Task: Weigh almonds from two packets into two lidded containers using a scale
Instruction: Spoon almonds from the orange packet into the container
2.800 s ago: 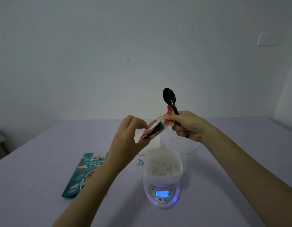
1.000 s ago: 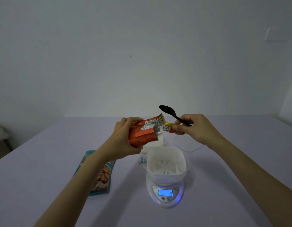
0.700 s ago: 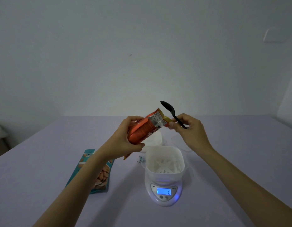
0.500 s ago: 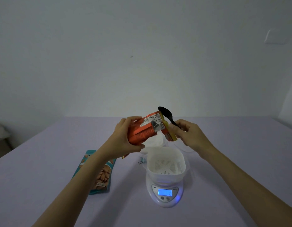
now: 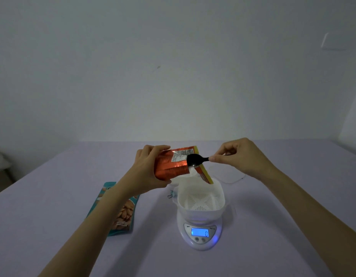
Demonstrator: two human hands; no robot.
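Note:
My left hand [image 5: 148, 168] grips an orange almond packet [image 5: 173, 164], tilted with its open mouth toward the right, above the far rim of a white perforated basket [image 5: 201, 198]. The basket sits on a white digital scale [image 5: 200, 234] whose blue display is lit. My right hand [image 5: 239, 156] pinches the handle of a black spoon [image 5: 195, 159], whose bowl lies at the packet's mouth. A teal almond packet [image 5: 121, 212] lies flat on the table at the left, partly under my left forearm.
A clear lid [image 5: 229, 176] lies on the lilac table [image 5: 53, 216] behind the basket. A white container, mostly hidden, stands behind the packet and basket. A small clip [image 5: 170, 195] lies left of the basket. A wall rises behind the table.
My right hand has let go of the packet's top edge and turned the spoon so its bowl points left at the packet's mouth. The packet now tilts lower over the basket.

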